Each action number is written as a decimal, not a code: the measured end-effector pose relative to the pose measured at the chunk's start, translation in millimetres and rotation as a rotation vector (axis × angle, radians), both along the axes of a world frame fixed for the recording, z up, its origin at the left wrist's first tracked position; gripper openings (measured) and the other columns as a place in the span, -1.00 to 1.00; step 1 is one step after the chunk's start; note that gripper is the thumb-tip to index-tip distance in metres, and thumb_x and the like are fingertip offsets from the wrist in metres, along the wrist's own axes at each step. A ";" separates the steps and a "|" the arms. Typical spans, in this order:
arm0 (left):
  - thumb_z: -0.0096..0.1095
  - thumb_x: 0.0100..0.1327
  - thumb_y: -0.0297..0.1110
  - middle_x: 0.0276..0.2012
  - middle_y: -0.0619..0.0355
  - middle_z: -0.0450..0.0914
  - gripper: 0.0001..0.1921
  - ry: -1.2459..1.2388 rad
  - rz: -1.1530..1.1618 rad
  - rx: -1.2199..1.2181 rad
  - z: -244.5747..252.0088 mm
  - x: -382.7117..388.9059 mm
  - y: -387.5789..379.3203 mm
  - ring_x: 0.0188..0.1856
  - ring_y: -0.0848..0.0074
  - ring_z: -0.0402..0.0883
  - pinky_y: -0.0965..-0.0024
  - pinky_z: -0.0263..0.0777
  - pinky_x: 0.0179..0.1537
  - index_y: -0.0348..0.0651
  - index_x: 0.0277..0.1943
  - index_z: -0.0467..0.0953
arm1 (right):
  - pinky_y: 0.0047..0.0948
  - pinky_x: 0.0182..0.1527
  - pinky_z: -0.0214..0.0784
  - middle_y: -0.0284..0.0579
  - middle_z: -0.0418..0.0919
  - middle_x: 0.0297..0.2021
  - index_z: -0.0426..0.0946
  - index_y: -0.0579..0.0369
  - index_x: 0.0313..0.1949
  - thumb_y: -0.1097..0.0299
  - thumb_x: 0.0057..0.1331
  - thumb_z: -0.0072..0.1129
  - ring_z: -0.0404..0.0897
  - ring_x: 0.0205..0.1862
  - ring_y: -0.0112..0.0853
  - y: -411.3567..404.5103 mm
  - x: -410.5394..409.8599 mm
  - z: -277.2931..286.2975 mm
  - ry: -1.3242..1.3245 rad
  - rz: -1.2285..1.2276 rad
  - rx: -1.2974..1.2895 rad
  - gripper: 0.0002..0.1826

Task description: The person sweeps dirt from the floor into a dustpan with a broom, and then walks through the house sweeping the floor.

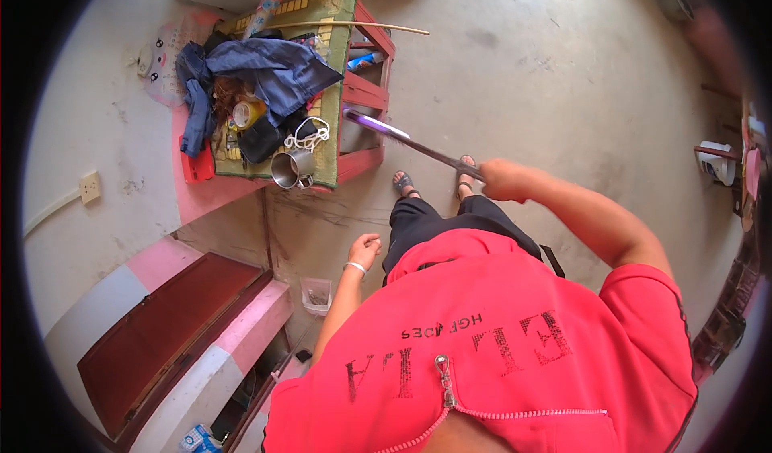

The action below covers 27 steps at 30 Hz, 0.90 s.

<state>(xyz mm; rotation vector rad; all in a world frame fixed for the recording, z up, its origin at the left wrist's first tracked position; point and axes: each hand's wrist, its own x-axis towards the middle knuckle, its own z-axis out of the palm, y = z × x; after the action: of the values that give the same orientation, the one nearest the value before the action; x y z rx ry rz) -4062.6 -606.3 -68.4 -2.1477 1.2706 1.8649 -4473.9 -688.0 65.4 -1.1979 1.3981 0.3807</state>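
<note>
My right hand (pixel 504 180) grips the dark end of a long stick-like tool (pixel 431 151). The tool slants up and left to the side of a red wooden table, and its far part looks pale and purple; what kind of tool it is, I cannot tell. Bristle-like bits show along its underside. My left hand (pixel 365 251), with a white band at the wrist, hangs beside my left thigh, fingers loosely curled and holding nothing. On the table's green cover (pixel 329 145) lie a blue cloth garment (pixel 265 70), a steel mug (pixel 292 168), a white cord (pixel 309 133) and a black pouch (pixel 260 139).
A thin wooden stick (pixel 362 25) juts past the table edge. The red table frame (pixel 365 91) stands ahead on the left. A small plastic bin (pixel 316 295) is on the floor at my left, near a dark red door (pixel 169 338). A white bucket (pixel 716 162) is at far right.
</note>
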 end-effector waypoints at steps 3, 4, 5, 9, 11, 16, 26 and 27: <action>0.08 0.10 -0.38 -0.41 0.11 0.54 -0.73 -0.042 0.122 0.107 -5.1 12.6 24.0 -0.46 0.53 0.51 0.51 0.39 -0.40 -0.27 -0.13 0.42 | -0.41 -0.72 0.27 -0.10 0.42 -0.68 0.41 0.27 -0.50 0.32 0.05 -0.02 0.40 -0.73 -0.39 35.3 -58.9 -16.0 -0.095 -0.163 0.159 -0.78; 0.06 0.10 -0.38 -0.41 0.11 0.54 -0.74 -0.111 0.116 0.167 -5.7 12.0 29.0 -0.46 0.53 0.51 0.52 0.38 -0.42 -0.27 -0.14 0.42 | -0.46 -0.71 0.25 -0.14 0.41 -0.68 0.43 0.25 -0.44 0.30 0.06 -0.01 0.37 -0.74 -0.45 48.4 -69.5 -12.0 -0.123 -0.232 0.210 -0.77; 0.06 0.10 -0.38 -0.41 0.11 0.54 -0.74 -0.101 0.125 0.165 -3.7 7.1 29.3 -0.46 0.53 0.51 0.52 0.38 -0.42 -0.27 -0.14 0.42 | -0.46 -0.71 0.25 -0.16 0.41 -0.68 0.42 0.24 -0.47 0.28 0.07 0.00 0.36 -0.74 -0.49 62.6 -73.7 -8.4 -0.120 -0.340 0.252 -0.77; 0.04 0.12 -0.35 -0.43 0.12 0.54 -0.74 -0.146 -0.024 0.182 0.1 8.7 34.5 -0.47 0.53 0.51 0.49 0.39 -0.40 -0.27 -0.14 0.42 | -0.57 -0.70 0.25 -0.23 0.40 -0.62 0.38 0.25 -0.45 0.25 0.12 0.01 0.36 -0.68 -0.55 87.3 -58.2 -4.4 -0.247 -0.775 0.300 -0.74; 0.05 0.11 -0.36 -0.41 0.13 0.54 -0.74 -0.113 -0.040 0.136 -3.3 8.5 30.4 -0.45 0.54 0.51 0.49 0.40 -0.37 -0.27 -0.14 0.42 | -0.59 -0.69 0.25 -0.25 0.38 -0.62 0.37 0.24 -0.42 0.25 0.14 0.00 0.35 -0.68 -0.56 82.0 -44.0 -20.6 -0.349 -0.939 0.289 -0.75; 0.06 0.12 -0.39 -0.42 0.16 0.53 -0.74 -0.023 0.038 0.048 12.0 -7.8 -14.0 -0.44 0.60 0.48 0.56 0.36 -0.39 -0.28 -0.12 0.41 | -0.58 -0.70 0.21 -0.27 0.28 -0.66 0.26 0.18 -0.42 0.28 0.17 -0.02 0.32 -0.71 -0.54 24.2 26.7 -86.7 -0.641 -1.273 0.231 -0.78; 0.07 0.10 -0.37 -0.43 0.17 0.53 -0.73 -0.035 -0.021 0.112 35.8 33.5 -5.6 -0.38 0.58 0.52 0.55 0.38 -0.27 -0.26 -0.13 0.43 | -0.28 -0.76 0.23 -0.03 0.36 -0.80 0.33 0.24 -0.66 0.38 0.04 -0.09 0.40 -0.79 -0.22 -29.5 103.8 -257.2 -0.177 -0.952 -0.234 -0.79; 0.07 0.10 -0.37 -0.43 0.17 0.53 -0.73 -0.049 -0.014 0.133 36.3 50.8 5.6 -0.38 0.58 0.52 0.55 0.38 -0.27 -0.26 -0.13 0.43 | -0.28 -0.71 0.28 -0.01 0.37 -0.79 0.36 0.29 -0.60 0.36 0.02 -0.06 0.41 -0.77 -0.23 -19.7 104.2 -250.3 -0.061 -0.640 -0.221 -0.79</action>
<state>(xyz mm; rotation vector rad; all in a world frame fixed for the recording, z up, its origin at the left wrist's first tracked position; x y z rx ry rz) -4011.7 -600.7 -32.1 -2.0977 1.1156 1.8241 -4369.7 -707.7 -184.9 -0.8575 1.7090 -0.2613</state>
